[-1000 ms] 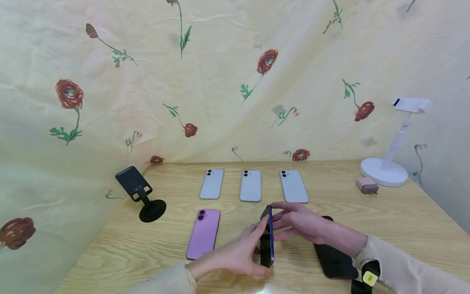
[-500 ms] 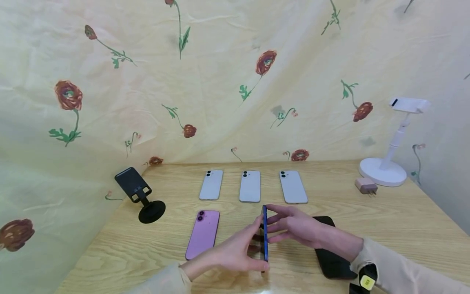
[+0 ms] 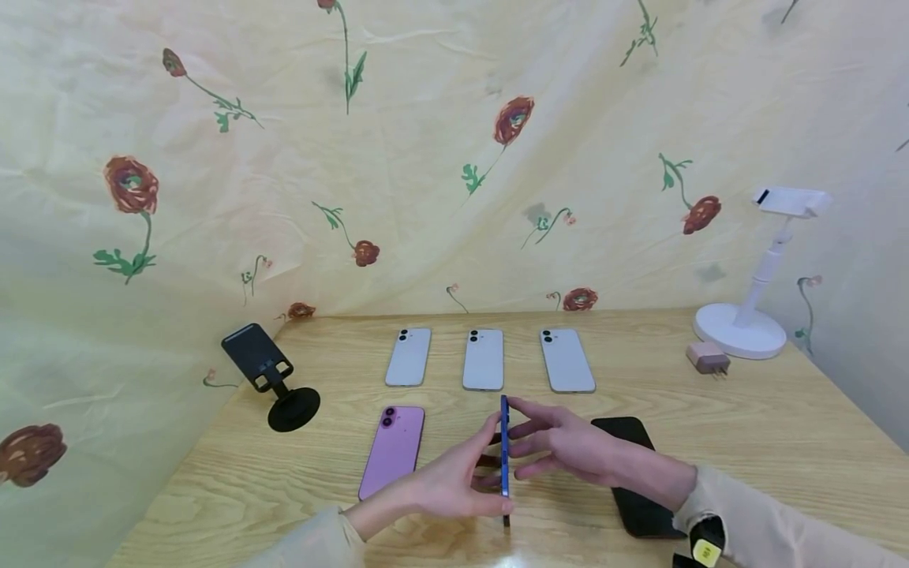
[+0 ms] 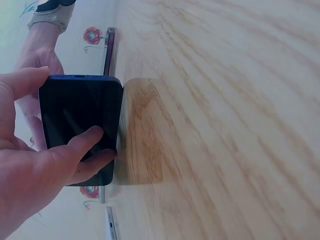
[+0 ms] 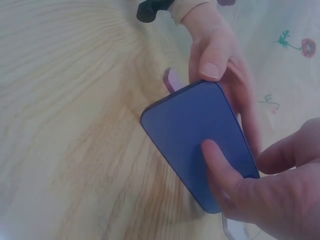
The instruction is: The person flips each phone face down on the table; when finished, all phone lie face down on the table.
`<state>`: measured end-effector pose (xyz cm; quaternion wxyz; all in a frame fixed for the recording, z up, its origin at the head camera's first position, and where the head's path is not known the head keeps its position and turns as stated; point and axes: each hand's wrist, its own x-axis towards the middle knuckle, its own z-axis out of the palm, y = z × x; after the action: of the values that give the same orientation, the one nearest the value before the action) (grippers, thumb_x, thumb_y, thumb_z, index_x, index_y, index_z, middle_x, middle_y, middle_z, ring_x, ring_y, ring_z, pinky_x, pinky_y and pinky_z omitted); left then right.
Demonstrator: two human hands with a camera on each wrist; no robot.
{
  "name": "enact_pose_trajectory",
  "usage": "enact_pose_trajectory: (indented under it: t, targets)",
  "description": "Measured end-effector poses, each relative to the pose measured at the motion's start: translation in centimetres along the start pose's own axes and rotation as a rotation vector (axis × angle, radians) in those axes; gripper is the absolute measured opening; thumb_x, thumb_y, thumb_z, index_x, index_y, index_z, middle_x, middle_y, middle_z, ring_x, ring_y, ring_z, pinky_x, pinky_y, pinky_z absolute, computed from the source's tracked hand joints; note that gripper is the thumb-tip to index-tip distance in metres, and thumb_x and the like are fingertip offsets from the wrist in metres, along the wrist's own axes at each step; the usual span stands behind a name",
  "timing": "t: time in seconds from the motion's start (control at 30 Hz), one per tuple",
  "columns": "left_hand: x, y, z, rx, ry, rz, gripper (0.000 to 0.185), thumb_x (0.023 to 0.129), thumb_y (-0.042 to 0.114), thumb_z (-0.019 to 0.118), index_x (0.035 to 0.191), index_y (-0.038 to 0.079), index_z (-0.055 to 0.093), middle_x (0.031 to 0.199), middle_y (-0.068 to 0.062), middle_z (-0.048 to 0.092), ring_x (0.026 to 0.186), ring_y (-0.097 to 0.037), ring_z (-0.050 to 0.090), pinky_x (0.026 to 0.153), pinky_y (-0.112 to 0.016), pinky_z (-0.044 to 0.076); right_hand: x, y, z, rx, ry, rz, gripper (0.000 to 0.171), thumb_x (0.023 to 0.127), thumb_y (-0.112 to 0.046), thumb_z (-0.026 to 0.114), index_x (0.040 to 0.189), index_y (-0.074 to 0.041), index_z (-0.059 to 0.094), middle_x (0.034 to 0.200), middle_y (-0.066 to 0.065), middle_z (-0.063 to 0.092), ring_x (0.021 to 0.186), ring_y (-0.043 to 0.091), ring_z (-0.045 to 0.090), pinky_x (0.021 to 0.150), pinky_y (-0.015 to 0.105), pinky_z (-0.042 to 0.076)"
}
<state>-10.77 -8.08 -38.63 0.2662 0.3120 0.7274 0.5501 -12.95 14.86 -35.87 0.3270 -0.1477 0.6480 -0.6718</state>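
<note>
- Since the earlier frames, blue phone [image 3: 505, 454] has turned from a tilted, face-showing pose to dead edge-on in the head view; both hands have shifted slightly left with it.
- Blue phone stands on its long edge on the wooden table [image 3: 746, 426], long axis running away from the person, between the purple phone [image 3: 393, 451] and the black phone [image 3: 630, 476].
- Left hand [image 3: 454, 481] sits on the phone's left side, thumb curled under at the near end, fingers laid against the dark screen face [image 4: 80, 132].
- Right hand [image 3: 568, 446] sits on the right side, fingers spread and only lightly bent against the blue back [image 5: 205, 145], thumb near the top edge.
- Phone is sandwiched between both palms; neither hand clearly nearer, both touching.
- Key relation: screen faces left hand, back faces right hand, so it can tip flat either way.
- Three white phones [image 3: 483, 360] lie in a row beyond; black stand [image 3: 273, 379] left, white stand [image 3: 753, 315] and charger [image 3: 706, 359] right.
</note>
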Motion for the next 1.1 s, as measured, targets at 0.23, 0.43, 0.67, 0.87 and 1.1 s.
enact_pose_trajectory:
  t: [0.23,0.43,0.67,0.87,1.1]
  targets:
    - [-0.1,-0.2,-0.2,-0.037,-0.027,0.002,0.103,0.094,0.005,0.067,0.159,0.012,-0.013,0.163,-0.023,0.006,0.139,-0.029,0.038,0.1,-0.027,0.042,0.1,0.3,0.3,-0.06,-0.007,-0.007,0.077,0.098,0.003,0.052,0.16,-0.001,0.007,0.137,0.03,0.046,0.115,0.035,0.058,0.087,0.047,0.054]
    - [-0.3,-0.1,-0.3,-0.041,-0.022,-0.006,0.106,0.092,0.004,0.067,0.159,0.013,-0.014,0.163,-0.023,0.006,0.139,-0.028,0.039,0.101,-0.025,0.041,0.1,0.5,0.4,-0.066,0.002,0.008,0.076,0.097,0.005,0.049,0.16,-0.002,0.006,0.137,0.03,0.044,0.113,0.036,0.059,0.087,0.047,0.053]
    - [-0.4,0.0,-0.4,-0.047,-0.022,-0.009,0.105,0.091,0.0,0.066,0.159,0.014,-0.013,0.163,-0.018,0.011,0.135,-0.027,0.043,0.1,-0.025,0.042,0.2,1.0,0.4,-0.075,-0.003,0.023,0.076,0.095,0.006,0.047,0.159,0.001,0.006,0.135,0.03,0.045,0.111,0.037,0.06,0.087,0.047,0.053]
    - [-0.5,0.0,-0.5,-0.081,-0.023,-0.021,0.104,0.091,-0.004,0.065,0.159,0.011,-0.013,0.159,-0.018,0.019,0.128,-0.023,0.048,0.099,-0.026,0.043,0.3,1.1,0.3,-0.091,0.008,0.062,0.077,0.095,0.007,0.052,0.16,-0.002,0.01,0.134,0.029,0.044,0.113,0.038,0.058,0.087,0.049,0.053]
    - [-0.7,0.0,-0.6,-0.109,-0.028,-0.029,0.104,0.091,-0.003,0.063,0.158,0.01,-0.015,0.161,-0.019,0.014,0.128,-0.024,0.047,0.099,-0.027,0.044,0.3,1.1,0.3,-0.101,0.013,0.078,0.079,0.094,0.009,0.051,0.16,-0.002,0.01,0.134,0.029,0.042,0.11,0.036,0.059,0.087,0.047,0.053]
